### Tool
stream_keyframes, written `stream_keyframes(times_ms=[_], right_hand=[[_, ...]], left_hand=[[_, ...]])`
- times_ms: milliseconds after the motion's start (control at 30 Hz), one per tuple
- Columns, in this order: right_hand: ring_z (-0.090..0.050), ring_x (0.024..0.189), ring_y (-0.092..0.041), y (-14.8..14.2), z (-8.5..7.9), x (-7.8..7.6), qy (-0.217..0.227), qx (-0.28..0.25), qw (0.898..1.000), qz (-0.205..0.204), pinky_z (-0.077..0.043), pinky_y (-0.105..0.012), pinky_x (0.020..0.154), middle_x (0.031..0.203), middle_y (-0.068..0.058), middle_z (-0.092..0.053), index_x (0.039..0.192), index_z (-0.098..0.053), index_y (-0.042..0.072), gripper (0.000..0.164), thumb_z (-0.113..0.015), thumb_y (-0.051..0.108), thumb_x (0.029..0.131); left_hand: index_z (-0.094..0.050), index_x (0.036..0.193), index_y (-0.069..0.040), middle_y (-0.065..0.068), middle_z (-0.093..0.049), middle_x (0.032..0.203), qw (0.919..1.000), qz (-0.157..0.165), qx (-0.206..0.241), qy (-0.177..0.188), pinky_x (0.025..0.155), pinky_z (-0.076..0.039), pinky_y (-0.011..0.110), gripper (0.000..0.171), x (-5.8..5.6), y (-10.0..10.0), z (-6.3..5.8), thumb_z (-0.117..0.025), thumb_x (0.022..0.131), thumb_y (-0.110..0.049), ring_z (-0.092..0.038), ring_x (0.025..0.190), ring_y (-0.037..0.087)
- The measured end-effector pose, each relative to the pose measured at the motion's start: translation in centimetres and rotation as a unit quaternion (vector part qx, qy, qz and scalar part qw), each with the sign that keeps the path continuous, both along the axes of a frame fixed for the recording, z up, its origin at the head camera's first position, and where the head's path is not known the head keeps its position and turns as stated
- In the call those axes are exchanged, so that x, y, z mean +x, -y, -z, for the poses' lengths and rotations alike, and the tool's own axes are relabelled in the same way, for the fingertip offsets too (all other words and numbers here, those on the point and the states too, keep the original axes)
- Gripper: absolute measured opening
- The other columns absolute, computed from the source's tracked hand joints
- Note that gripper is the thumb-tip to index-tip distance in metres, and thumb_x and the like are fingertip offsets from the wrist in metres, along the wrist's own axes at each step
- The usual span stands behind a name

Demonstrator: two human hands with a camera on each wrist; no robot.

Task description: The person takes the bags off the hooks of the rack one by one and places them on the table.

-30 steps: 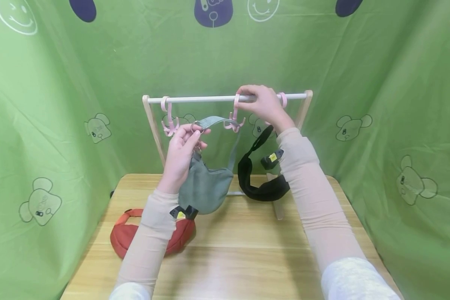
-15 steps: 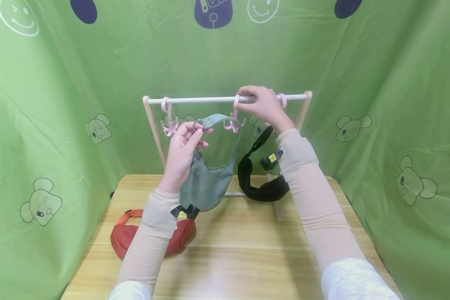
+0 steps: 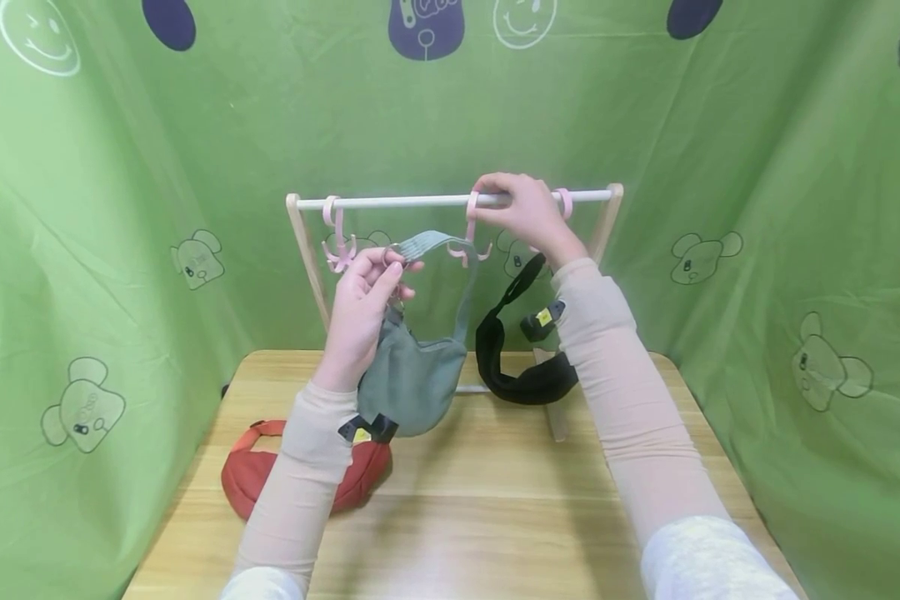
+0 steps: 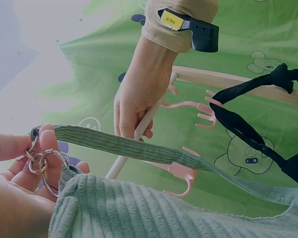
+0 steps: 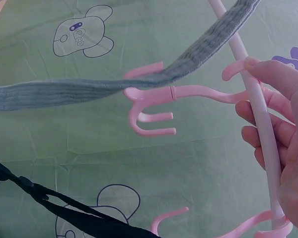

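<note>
My left hand (image 3: 360, 304) pinches the metal rings (image 4: 48, 166) at the strap end of a grey-green corduroy bag (image 3: 412, 379), which hangs below it. From the rings the strap (image 5: 54, 94) runs rightward across the prongs of the middle pink hook (image 5: 154, 94), seemingly behind one upper prong, then drops to the bag's other end. My right hand (image 3: 528, 208) holds that hook's top loop at the white rail (image 3: 397, 201), thumb on the loop and fingers curled behind the rail, as the right wrist view shows.
A black bag (image 3: 525, 387) hangs from the right-hand pink hook (image 3: 566, 202). Another pink hook (image 3: 339, 242) is on the rail's left part. The rack's wooden post (image 3: 311, 267) stands at left. A red bag (image 3: 360, 479) lies on the wooden table (image 3: 495, 517), partly behind my left forearm.
The green bag dips slightly lower than half a second ago, and its strap's far side has shifted a little left. Both hands stay almost in place.
</note>
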State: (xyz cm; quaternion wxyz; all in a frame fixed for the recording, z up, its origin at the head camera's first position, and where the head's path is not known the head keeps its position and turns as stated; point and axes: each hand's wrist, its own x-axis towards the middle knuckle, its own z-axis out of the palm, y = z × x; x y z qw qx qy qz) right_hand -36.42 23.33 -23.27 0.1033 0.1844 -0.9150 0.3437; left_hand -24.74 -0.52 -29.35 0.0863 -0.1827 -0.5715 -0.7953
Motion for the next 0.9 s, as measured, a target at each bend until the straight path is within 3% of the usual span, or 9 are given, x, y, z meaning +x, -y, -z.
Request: stream_keyframes(times_ms=[367,900], right_hand=[[-0.061,0.105,-0.021,0.17,-0.01,-0.15,-0.004,0.01,1.0,0.003,-0.04,-0.04,0.097,0.118,-0.005,-0.07,0.121,-0.064,0.018,0.043,-0.073,0.04,0.085],[-0.06,0.106,-0.022,0.38,-0.04,-0.15,-0.015,0.019,1.0,0.006,-0.039,-0.041,0.099,0.118,-0.005,-0.07,0.122,-0.064,0.018,0.043,-0.073,0.039,0.086]], left_hand=[[-0.056,0.096,-0.014,-0.004,-0.071,0.093,0.9999,-0.013,0.007,0.008,0.072,-0.053,0.019,0.011,0.25,0.5,0.1,-0.051,0.099,-0.004,-0.063,0.076,0.007],[-0.056,0.097,-0.014,-0.005,-0.071,0.092,0.9997,-0.003,-0.015,0.019,0.071,-0.053,0.02,0.012,0.01,0.82,0.96,-0.051,0.098,-0.003,-0.063,0.077,0.008]])
